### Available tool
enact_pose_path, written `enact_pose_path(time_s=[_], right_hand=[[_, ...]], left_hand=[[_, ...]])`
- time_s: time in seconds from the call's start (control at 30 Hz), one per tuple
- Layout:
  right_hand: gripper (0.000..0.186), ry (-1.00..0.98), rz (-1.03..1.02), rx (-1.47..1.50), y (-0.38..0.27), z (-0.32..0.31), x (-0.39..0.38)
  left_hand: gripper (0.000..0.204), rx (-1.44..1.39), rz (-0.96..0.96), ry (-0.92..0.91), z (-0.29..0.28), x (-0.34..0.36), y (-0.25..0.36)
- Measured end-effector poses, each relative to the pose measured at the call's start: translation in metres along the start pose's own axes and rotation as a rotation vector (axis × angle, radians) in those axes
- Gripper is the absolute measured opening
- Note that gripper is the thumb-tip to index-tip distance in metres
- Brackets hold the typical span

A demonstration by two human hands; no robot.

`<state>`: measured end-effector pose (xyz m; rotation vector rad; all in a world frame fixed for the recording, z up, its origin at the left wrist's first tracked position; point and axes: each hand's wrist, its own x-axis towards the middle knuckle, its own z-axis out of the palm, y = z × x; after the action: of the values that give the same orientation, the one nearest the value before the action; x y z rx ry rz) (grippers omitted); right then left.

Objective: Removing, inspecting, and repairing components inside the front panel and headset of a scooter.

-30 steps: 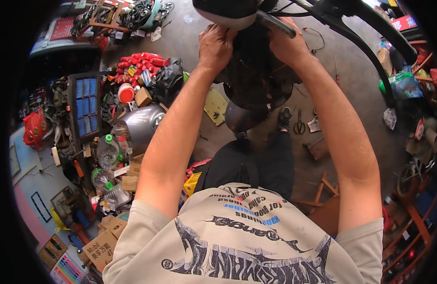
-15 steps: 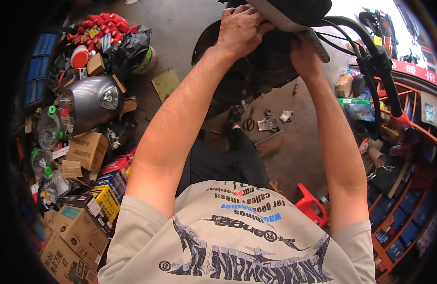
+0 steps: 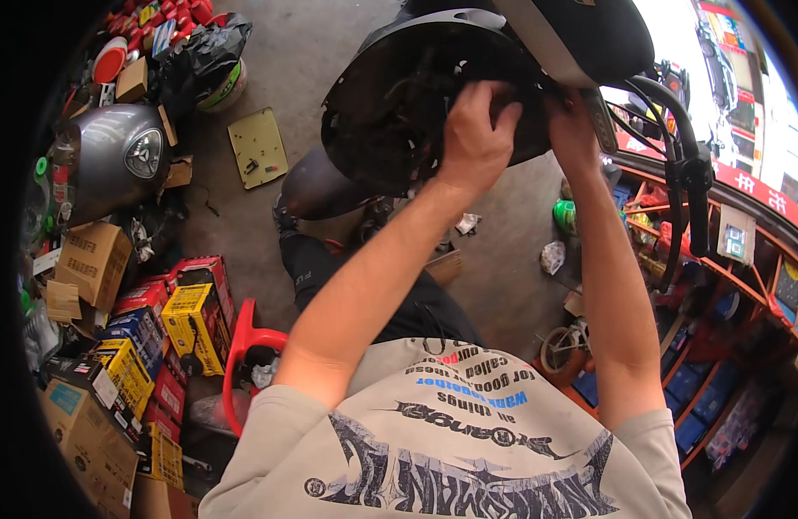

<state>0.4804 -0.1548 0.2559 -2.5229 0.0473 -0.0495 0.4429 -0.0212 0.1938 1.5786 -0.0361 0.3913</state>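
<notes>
My left hand [image 3: 477,138] is curled inside a large black plastic shell [image 3: 390,95], its fingertips in shadow; what they hold, if anything, I cannot make out. My right hand [image 3: 574,130] reaches up at the shell's right side, just under a grey-and-black upper body part [image 3: 563,39]; its fingertips are mostly hidden there. Beside it runs a grey bar [image 3: 605,125] with black cables [image 3: 632,112] and a handlebar [image 3: 693,173]. Below the shell sits a dark glossy curved panel [image 3: 317,182], near my legs.
A tray with small parts [image 3: 256,147] lies on the concrete floor [image 3: 226,225]. At the left are a silver fairing [image 3: 105,156], a black bag [image 3: 204,60], stacked boxes [image 3: 191,320] and a red plastic object [image 3: 243,346]. Orange shelving [image 3: 719,285] and a small wheel [image 3: 559,346] stand right.
My view has turned, shifting the shell up and the clutter leftward. My left hand has moved from the shell's upper edge down into its inside; my right hand stays beside the grey part.
</notes>
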Motion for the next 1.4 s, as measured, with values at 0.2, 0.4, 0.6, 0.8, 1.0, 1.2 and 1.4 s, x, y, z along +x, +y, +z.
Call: enact_pose_path(time_s=[0.2,0.4,0.6,0.8,1.0,1.2,1.4], right_hand=[[0.033,-0.036,0.092,-0.069,-0.018,-0.002,-0.004],[0.034,-0.055,0.13,0.017,0.005,-0.002,-0.005],[0.034,-0.037,0.119,0.421,0.0,-0.001,-0.006],[0.03,0.008,0.238,0.409,-0.001,0.0,-0.003],[0.037,0.007,0.2,0.253,-0.001,-0.002,-0.003],[0.034,-0.052,0.173,0.105,-0.014,-0.004,-0.006],[0.029,-0.087,0.096,-0.033,0.0,-0.006,-0.004]], left_hand=[[0.033,-0.988,-0.781,0.018,0.044,0.008,0.001],[0.041,-1.105,-0.796,0.021,0.046,0.016,0.013],[0.038,-1.128,-0.787,0.036,0.046,0.01,0.005],[0.038,-1.111,-0.846,0.106,0.051,0.007,0.007],[0.036,-1.106,-0.852,0.124,0.056,0.006,0.01],[0.036,-1.043,-0.812,0.194,0.059,0.006,0.014],[0.033,-0.978,-0.769,0.145,0.058,0.006,0.019]])
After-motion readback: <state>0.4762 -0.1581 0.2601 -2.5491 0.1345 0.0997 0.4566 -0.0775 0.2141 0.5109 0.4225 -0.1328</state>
